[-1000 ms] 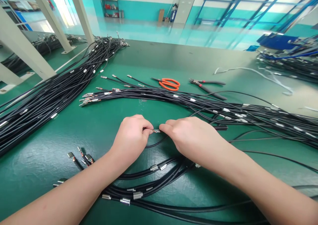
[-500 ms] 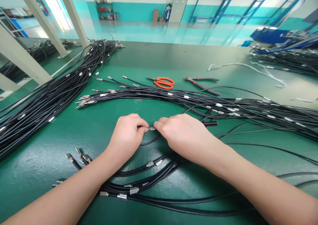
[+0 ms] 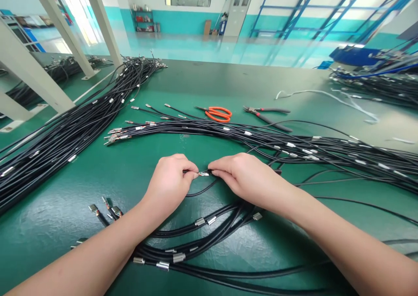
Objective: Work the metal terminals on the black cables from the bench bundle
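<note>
In the middle of the picture, my left hand [image 3: 171, 176] pinches a thin black cable between thumb and forefinger. A small silver metal terminal [image 3: 204, 174] sticks out past those fingertips at the cable's end. Facing it, my right hand [image 3: 243, 172] is closed in a pinch, its fingertips just right of the terminal. A small dark piece shows at the right fingertips, too hidden to name. Below both hands curves a bundle of black cables [image 3: 192, 248] with silver metal sleeves and terminals.
Across the green table [image 3: 209, 82] lies a long cable bundle [image 3: 209, 126]. Beyond it are orange-handled scissors [image 3: 219, 114] and cutting pliers [image 3: 267, 115]. A thick cable bundle [image 3: 88, 122] runs down the left by pale metal posts [image 3: 62, 30]. More cables [image 3: 379, 87] lie far right.
My right fingertips have drawn slightly right, away from the terminal, and more of it shows. The left hand keeps its pinch. The view has tilted up a little.
</note>
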A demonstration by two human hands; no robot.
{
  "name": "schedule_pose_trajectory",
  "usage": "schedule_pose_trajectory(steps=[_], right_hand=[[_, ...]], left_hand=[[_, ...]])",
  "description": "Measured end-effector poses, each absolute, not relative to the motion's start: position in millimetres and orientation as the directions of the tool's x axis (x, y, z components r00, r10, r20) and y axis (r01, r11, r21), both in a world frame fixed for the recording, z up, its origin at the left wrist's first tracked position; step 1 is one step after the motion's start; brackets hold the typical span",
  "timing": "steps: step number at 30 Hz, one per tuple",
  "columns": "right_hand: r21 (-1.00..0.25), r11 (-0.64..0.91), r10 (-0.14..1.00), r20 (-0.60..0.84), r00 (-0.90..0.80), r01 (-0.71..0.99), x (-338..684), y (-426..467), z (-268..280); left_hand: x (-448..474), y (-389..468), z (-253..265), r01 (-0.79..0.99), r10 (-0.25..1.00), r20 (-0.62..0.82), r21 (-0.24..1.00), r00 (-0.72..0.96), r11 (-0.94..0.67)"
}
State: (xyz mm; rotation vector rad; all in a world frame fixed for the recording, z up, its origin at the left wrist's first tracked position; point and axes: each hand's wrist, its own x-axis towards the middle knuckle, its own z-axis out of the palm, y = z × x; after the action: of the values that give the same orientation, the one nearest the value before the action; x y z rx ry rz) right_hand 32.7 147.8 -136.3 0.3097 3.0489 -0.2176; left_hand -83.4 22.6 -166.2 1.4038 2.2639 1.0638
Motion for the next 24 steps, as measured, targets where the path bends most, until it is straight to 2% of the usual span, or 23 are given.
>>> schedule_pose_trajectory(steps=[7, 24], right_hand=[[-0.035, 0.979, 0.199, -0.066, -0.978, 0.202, 34.2, 142.5, -137.0], [0.035, 0.98, 0.2, -0.117, -0.973, 0.197, 32.1, 137.6, -133.2]], left_hand=[[-83.9, 21.6, -167.2, 0.66, 0.857, 0.151, 0.707, -0.493, 0.254], [-83.3, 23.1, -165.5, 0.659, 0.855, 0.152, 0.706, -0.496, 0.257]])
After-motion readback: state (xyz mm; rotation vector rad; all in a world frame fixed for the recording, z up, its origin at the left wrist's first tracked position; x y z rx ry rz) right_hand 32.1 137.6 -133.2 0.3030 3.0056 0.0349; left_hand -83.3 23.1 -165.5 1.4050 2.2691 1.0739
